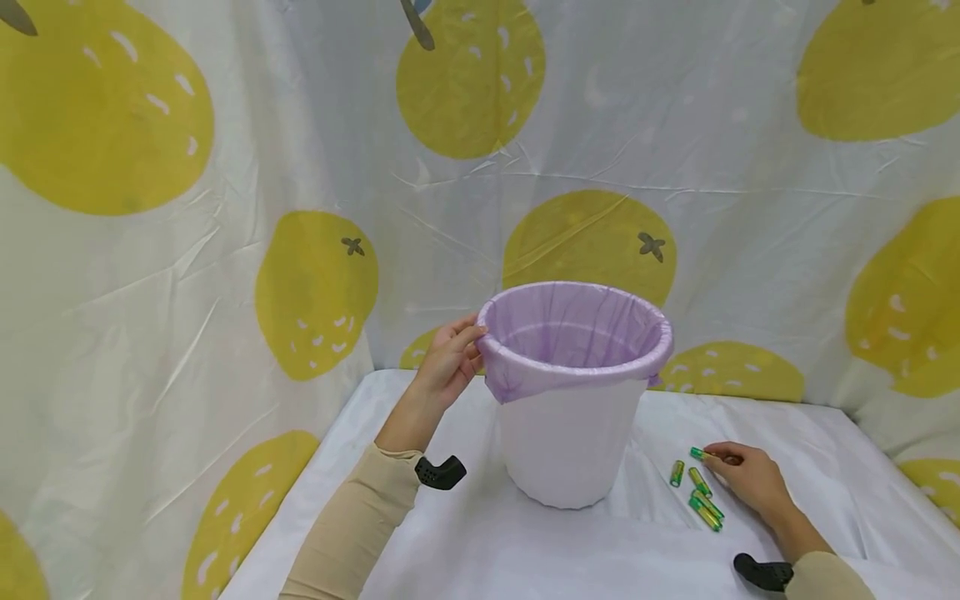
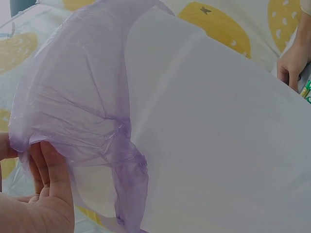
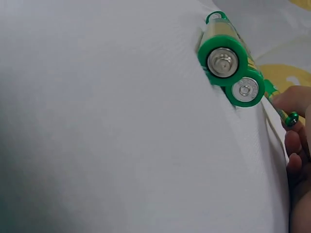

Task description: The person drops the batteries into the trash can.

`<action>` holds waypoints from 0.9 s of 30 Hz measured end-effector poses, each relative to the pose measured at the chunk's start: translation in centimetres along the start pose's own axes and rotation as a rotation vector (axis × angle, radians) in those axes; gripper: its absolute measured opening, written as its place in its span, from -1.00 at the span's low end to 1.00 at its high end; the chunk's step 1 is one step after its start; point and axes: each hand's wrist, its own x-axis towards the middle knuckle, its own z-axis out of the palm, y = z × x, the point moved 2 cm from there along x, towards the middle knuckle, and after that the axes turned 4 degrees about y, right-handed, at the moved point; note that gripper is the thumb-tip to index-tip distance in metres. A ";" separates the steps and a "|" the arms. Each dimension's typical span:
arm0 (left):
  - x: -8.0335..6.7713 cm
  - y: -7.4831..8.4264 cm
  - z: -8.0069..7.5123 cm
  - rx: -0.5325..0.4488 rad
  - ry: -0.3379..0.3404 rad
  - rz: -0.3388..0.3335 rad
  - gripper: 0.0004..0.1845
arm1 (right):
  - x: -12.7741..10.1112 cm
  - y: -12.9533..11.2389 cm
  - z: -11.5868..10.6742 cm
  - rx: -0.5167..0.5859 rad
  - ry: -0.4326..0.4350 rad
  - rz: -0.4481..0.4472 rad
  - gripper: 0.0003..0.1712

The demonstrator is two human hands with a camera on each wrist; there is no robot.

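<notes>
While the left hand (image 1: 450,362) curls its fingers (image 2: 48,167) against the rim of the white plastic bucket (image 1: 566,442), gripping the folded-over edge of the thin lilac plastic liner bag (image 1: 525,375), the right hand (image 1: 746,477) lies low on the white cloth-covered table (image 1: 450,550) to the right of the bucket. The bucket stands upright near the middle of the table, its liner stretched over the whole rim and hanging a short way down the outer wall. In the left wrist view the liner bunches into a crumpled tail just beside the fingers.

The right hand's fingertips pinch the end of one green-and-gold cylindrical battery (image 1: 700,454), the farthest of a small cluster. Four more batteries of the same kind (image 1: 701,493) lie loose on the cloth just beside the hand, between it and the bucket's base, apart from the bucket. The right wrist view shows two of them close up, side by side and touching, metal end caps facing the camera (image 3: 226,60), with the fingertips (image 3: 291,102) at the right edge holding the thin end of another.

A white curtain printed with large yellow fruit shapes (image 1: 315,292) hangs behind and around the table. A beige sleeve (image 1: 352,525) covers the left forearm, and black wrist mounts (image 1: 438,472) sit at both wrists.
</notes>
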 end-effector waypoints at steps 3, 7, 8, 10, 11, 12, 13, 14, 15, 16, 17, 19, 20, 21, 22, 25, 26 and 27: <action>0.0 0.0 -0.1 -0.001 0.007 -0.001 -0.50 | -0.1 -0.1 -0.1 0.041 -0.010 0.026 -0.51; 0.0 0.0 -0.1 -0.002 0.004 0.002 -0.48 | -0.1 -0.1 -0.2 0.056 -0.018 0.048 -0.47; 0.0 0.0 0.0 -0.004 0.003 0.002 -0.48 | -0.1 -0.1 -0.3 0.053 -0.017 0.048 -0.47; 0.1 0.0 0.0 -0.007 -0.001 0.004 -0.47 | -0.1 -0.1 -0.4 0.053 -0.015 0.049 -0.46; 0.1 0.0 0.0 -0.009 -0.001 0.005 -0.47 | 0.0 -0.1 -0.5 0.059 -0.016 0.049 -0.46; 0.1 0.0 -0.1 -0.013 -0.002 0.005 -0.47 | 0.0 -0.2 -0.6 0.061 -0.012 0.045 -0.46; 0.1 -0.1 -0.1 -0.016 -0.003 0.005 -0.47 | 0.0 -0.3 -0.8 0.067 -0.010 0.046 -0.46; 0.1 -0.1 0.0 -0.019 -0.004 0.005 -0.47 | -0.1 -0.4 -1.0 0.076 -0.008 0.050 -0.46; 0.1 -0.1 0.0 -0.020 -0.006 0.006 -0.48 | -0.1 -0.5 -1.1 0.084 -0.006 0.051 -0.46; 0.1 -0.1 0.0 -0.022 -0.006 0.007 -0.48 | -0.1 -0.5 -1.3 0.087 -0.003 0.051 -0.45; 0.1 -0.1 0.0 -0.023 -0.007 0.007 -0.48 | -0.1 -0.6 -1.4 0.086 0.000 0.052 -0.45; 0.1 -0.1 0.0 -0.026 -0.007 0.006 -0.48 | -0.1 -0.6 -1.6 0.080 0.009 0.057 -0.46; 0.1 -0.1 0.0 -0.026 -0.006 0.006 -0.48 | 0.0 -0.6 -1.7 0.075 0.015 0.057 -0.45; 0.1 -0.1 0.0 -0.025 -0.005 0.006 -0.47 | 0.0 -0.5 -1.8 0.072 0.017 0.058 -0.44; 0.1 -0.2 0.0 -0.025 -0.004 0.005 -0.47 | 0.0 -0.5 -1.9 0.067 0.020 0.057 -0.45; 0.0 -0.2 -0.1 -0.023 0.002 0.002 -0.48 | 0.1 -0.6 -2.2 0.061 0.032 0.033 -0.45; 0.0 -0.2 -0.1 -0.022 0.002 0.004 -0.48 | 0.1 -0.8 -2.4 0.061 0.034 0.017 -0.47; 0.0 -0.1 -0.1 -0.021 0.003 0.005 -0.48 | 0.2 -1.0 -2.5 0.060 0.036 0.000 -0.48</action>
